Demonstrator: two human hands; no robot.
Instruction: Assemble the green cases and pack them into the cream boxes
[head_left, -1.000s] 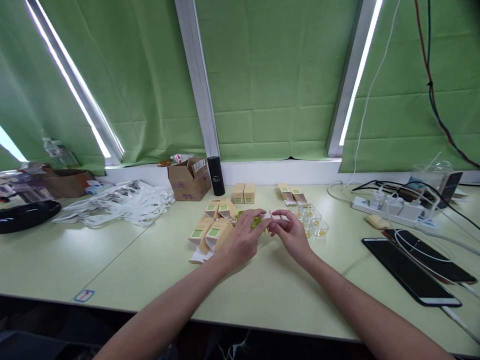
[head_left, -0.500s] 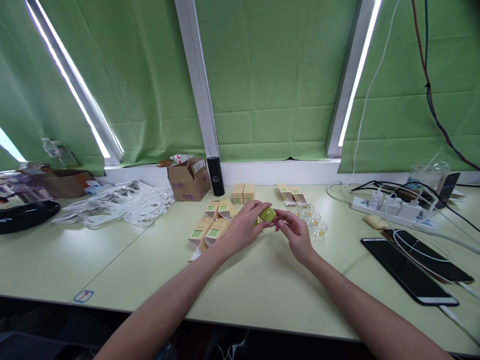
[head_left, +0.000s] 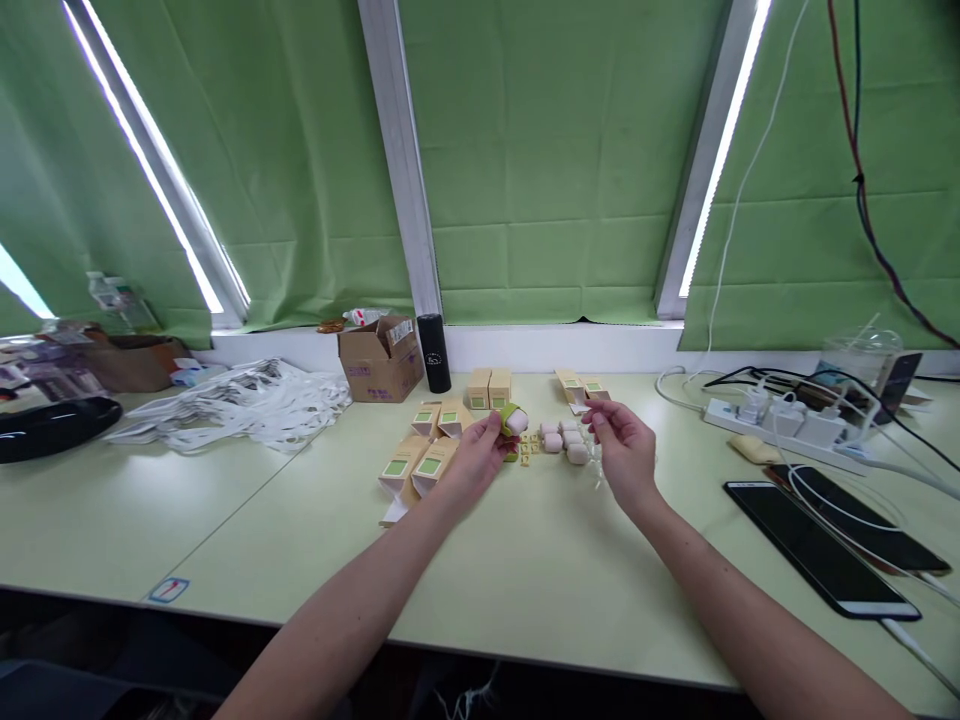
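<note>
My left hand (head_left: 477,458) pinches a small rounded white case with a green cover (head_left: 515,420) around part of it, held above the table. To its right my right hand (head_left: 627,455) is raised, thumb and fingers closed together at the tips; whether anything small is between them cannot be made out. Between the hands lie several rounded white cases (head_left: 576,453) and several small yellow pieces (head_left: 526,447). Clear plastic pieces show partly behind my right hand. Another green piece (head_left: 511,457) is partly hidden by my left hand.
Kraft boxes with green labels (head_left: 436,466) lie left of my hands; more boxes (head_left: 490,388) stand behind. A cardboard carton (head_left: 381,360) and black bottle (head_left: 433,353) are at the back. White straps (head_left: 232,405) spread left; phones (head_left: 821,548) and a power strip (head_left: 780,425) lie right.
My hands have moved apart, the right one going right and slightly up. The green-covered piece stays in my left hand, its white side now showing. White cases and yellow pieces are now uncovered.
</note>
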